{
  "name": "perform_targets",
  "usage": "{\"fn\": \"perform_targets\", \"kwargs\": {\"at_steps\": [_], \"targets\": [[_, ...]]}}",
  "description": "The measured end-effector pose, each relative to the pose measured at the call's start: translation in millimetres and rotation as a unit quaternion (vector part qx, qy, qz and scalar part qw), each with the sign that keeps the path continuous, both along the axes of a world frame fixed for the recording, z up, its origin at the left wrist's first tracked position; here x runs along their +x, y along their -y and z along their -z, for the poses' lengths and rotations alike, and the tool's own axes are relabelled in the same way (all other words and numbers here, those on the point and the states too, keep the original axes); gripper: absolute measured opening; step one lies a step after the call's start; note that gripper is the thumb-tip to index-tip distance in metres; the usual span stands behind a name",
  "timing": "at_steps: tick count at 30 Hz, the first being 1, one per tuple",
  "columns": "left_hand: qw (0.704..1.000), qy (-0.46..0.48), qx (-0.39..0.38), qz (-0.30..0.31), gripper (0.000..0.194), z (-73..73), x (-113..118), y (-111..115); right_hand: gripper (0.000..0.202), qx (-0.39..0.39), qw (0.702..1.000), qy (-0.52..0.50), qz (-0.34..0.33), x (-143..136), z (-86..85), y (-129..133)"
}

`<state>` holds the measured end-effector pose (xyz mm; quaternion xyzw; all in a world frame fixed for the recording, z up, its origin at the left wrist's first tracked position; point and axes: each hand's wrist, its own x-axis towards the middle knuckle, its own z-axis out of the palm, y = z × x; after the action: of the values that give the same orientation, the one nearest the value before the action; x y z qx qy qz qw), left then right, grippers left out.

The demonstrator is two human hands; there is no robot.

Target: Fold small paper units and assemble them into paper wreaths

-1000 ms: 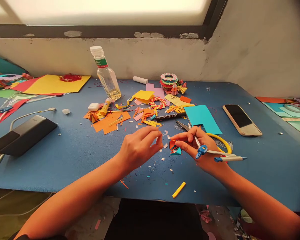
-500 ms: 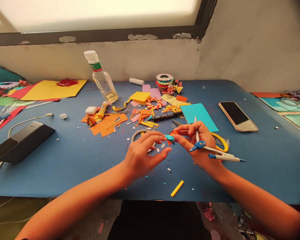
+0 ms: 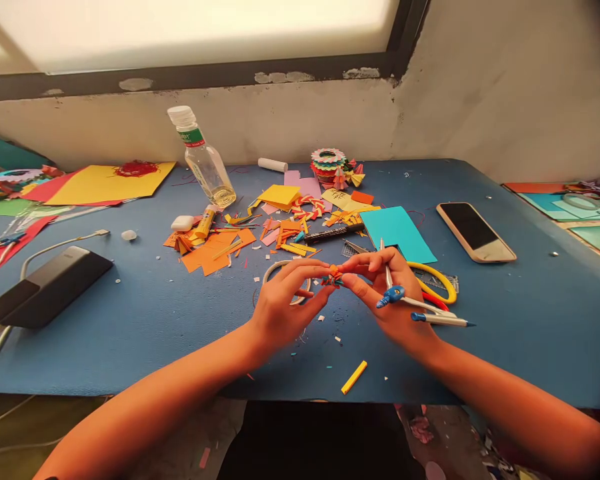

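Note:
A small folded paper piece (image 3: 333,276), orange on top and teal below, is pinched between both hands above the blue table. My left hand (image 3: 285,303) grips its left side with thumb and fingertips. On its right side are the thumb and index finger of my right hand (image 3: 393,293). That hand also carries a white and blue compass (image 3: 393,295), lodged between its fingers with the legs lying over the back of the hand. Behind my right hand lie yellow-handled scissors (image 3: 445,280). A roll of white tape or ring (image 3: 300,298) is partly hidden behind my left hand.
Orange and yellow paper scraps (image 3: 215,250), a black marker (image 3: 334,233) and a teal sheet (image 3: 400,233) lie beyond the hands. A bottle (image 3: 207,167) stands behind them. A phone (image 3: 475,232) is right, a black device (image 3: 47,287) left, a yellow strip (image 3: 354,377) near the front edge.
The paper piece has turned, showing orange on top rather than teal. My left thumb has closed up onto it. My right hand and the compass have shifted slightly left.

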<state>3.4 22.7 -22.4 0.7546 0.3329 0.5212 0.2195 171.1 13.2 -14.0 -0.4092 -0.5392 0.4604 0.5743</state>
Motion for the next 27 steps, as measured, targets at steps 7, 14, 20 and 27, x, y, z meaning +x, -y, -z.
{"fn": "perform_targets", "kwargs": {"at_steps": [7, 14, 20, 27], "targets": [[0.993, 0.036, -0.114, 0.002, 0.015, -4.2, -1.9, -0.7, 0.027, 0.000, 1.000, 0.012, -0.006, 3.4, 0.5, -1.3], [0.984, 0.070, -0.158, 0.030, 0.015, -6.5, -2.6, -3.4, 0.029, -0.017, 1.000, -0.005, -0.018, 5.3, 6.1, -5.4], [0.987, 0.099, -0.109, 0.065, 0.018, -6.7, -1.7, -2.5, 0.035, -0.056, 0.995, -0.022, -0.074, 4.5, 3.1, -0.8], [0.990, 0.077, -0.094, 0.077, 0.022, -6.0, -1.7, -2.2, 0.030, -0.074, 0.994, -0.029, -0.070, 2.8, 0.3, 0.4]]}}
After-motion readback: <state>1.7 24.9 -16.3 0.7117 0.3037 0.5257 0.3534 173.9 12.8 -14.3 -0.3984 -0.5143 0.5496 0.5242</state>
